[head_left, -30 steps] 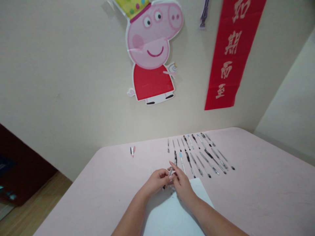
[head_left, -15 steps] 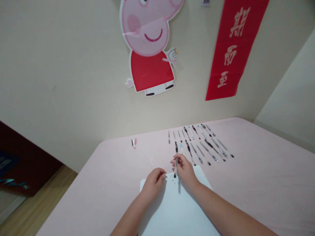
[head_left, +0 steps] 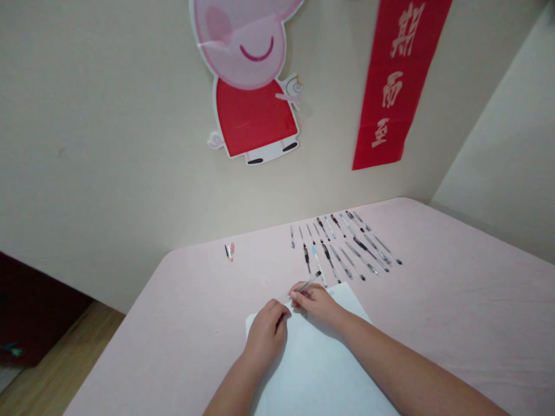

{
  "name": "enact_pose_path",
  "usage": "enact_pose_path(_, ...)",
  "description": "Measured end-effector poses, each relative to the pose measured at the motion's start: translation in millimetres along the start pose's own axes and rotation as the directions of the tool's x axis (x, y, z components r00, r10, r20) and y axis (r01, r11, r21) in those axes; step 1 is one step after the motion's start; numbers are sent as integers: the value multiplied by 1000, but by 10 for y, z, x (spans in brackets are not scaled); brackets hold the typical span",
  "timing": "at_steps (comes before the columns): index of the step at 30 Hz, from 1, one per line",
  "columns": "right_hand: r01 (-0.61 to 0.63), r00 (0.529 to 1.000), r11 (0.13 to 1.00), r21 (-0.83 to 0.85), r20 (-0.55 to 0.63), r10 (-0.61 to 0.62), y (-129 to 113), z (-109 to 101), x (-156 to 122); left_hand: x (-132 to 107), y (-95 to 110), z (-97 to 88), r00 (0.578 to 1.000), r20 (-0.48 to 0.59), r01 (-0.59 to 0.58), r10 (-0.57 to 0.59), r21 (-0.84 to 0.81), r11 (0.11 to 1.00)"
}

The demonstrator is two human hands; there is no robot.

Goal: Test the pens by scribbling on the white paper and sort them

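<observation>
My right hand [head_left: 315, 301] is closed on a slim clear pen [head_left: 309, 282] at the top edge of a white sheet of paper [head_left: 321, 370]. The pen slants, its dark end up to the right and its other end hidden by the fingers. On the sheet's upper left part lies my left hand [head_left: 269, 330], fingers curled in toward the thumb. What it holds, if anything, is hidden. The two hands are close together, with a small gap between the fingertips.
Two rows of pens [head_left: 347, 263] lie beyond the paper on the pink tabletop [head_left: 191, 323]. Farther left are a few small items [head_left: 229, 252]. Behind the table stands a wall with a cartoon pig cutout [head_left: 255, 115] and a red banner [head_left: 399, 86].
The pen has turned from nearly upright, dark end down, to slanted with the dark end up. My right hand has turned lower over the paper. The whole view has shifted slightly.
</observation>
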State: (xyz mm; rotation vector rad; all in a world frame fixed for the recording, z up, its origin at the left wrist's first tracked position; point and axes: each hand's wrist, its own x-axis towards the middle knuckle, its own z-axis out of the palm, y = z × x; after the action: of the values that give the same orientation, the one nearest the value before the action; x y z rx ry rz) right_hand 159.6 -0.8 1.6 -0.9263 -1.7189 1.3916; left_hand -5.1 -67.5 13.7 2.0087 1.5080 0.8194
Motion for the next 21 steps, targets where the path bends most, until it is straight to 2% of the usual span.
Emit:
enact_pose_path(5,31,998,968,-248,-41,-42,-8,-21,-2,-4,-13,-4,999,31,9,-10,27,1000)
enact_pose_path(15,12,1000,953,-302,10,-10,-1,-48,-60,-21,22,-30,999,30,30,-32,63,998)
enact_pose_path(21,21,1000,942,-334,-15,-28,45,-58,-70,-27,104,-63,993,95,51,-64,130,990)
